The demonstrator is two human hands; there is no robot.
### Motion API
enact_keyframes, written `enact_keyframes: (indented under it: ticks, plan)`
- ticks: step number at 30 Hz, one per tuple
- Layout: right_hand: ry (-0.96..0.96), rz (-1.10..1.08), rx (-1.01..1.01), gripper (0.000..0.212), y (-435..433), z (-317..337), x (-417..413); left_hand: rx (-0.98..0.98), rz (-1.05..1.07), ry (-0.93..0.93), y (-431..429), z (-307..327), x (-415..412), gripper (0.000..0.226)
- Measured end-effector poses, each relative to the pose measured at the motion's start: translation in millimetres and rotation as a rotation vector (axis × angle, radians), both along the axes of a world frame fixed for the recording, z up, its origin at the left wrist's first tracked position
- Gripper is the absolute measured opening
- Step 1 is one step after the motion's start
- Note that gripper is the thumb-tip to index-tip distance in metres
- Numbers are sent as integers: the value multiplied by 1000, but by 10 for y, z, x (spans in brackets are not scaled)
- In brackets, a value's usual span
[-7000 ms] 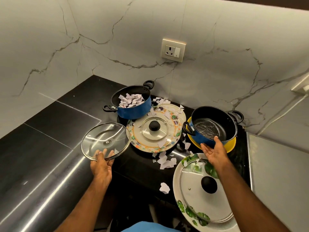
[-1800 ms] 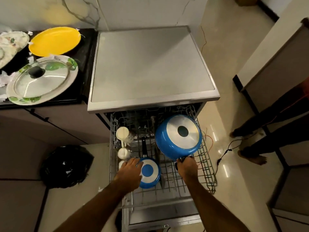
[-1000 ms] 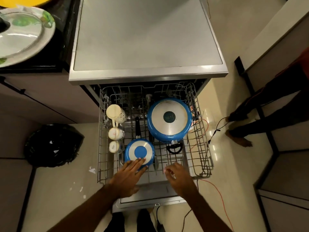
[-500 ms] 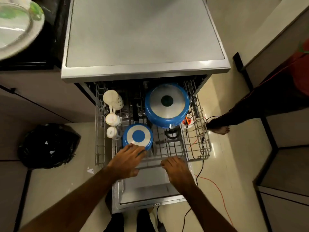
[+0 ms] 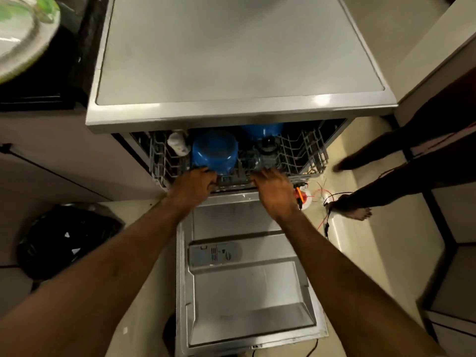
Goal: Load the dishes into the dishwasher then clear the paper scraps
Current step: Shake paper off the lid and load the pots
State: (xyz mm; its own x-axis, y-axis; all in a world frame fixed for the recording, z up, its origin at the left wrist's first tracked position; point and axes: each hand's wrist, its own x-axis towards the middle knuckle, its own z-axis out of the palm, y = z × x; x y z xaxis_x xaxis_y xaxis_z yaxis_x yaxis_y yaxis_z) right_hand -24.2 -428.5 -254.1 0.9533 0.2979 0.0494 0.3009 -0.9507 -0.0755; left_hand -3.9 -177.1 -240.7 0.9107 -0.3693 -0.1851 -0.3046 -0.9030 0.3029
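Note:
The dishwasher's lower rack (image 5: 304,155) is slid most of the way under the steel top (image 5: 231,60). It carries a small blue pot (image 5: 215,153) bottom-up, a larger blue pot (image 5: 261,128) mostly hidden under the top, and a white mug (image 5: 177,145) at its left. My left hand (image 5: 195,184) grips the rack's front rim just below the small pot. On the same rim further right, my right hand (image 5: 273,188) has its fingers curled. No paper scraps are in view.
The open dishwasher door (image 5: 244,279) lies flat below my arms. A black rubbish bag (image 5: 64,238) sits on the floor at left. A leaf-patterned plate with a glass lid (image 5: 23,34) is on the black counter. Another person's legs (image 5: 360,202), an orange cable reel (image 5: 302,198) and wires are at right.
Both hands have pushed the rack inward, so the pots and mugs have slid under the top. Earlier my right hand set the large blue pot in the rack and let go.

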Motion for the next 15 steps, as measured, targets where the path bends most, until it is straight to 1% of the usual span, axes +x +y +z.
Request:
enact_keyframes:
  ticks: [4, 5, 7, 9, 10, 11, 12, 15]
  plan:
    - [-111, -36, 74, 20, 147, 24, 363, -86, 93, -128, 72, -79, 316, 10]
    - [-123, -37, 72, 20, 176, 44, 431, -124, 109, -154, 72, -104, 369, 12]
    - [-126, -46, 59, 27, 220, 96, 521, -219, 154, -217, 51, -136, 424, 13]
    - [-131, -53, 65, 32, 231, 136, 605, -282, 198, -329, 7, -188, 400, 12]
    - [-134, -58, 66, 30, 241, 146, 657, -310, 200, -350, -17, -248, 369, 18]
    - [-131, -65, 56, 27, 245, 149, 702, -344, 183, -331, -62, -323, 313, 23]
    - [-122, -73, 41, 25, 248, 144, 752, -357, 150, -273, -109, -436, 267, 28]
    - [-107, -118, -21, 21, 296, 143, 855, -221, 34, -87, -238, -919, 199, 41]
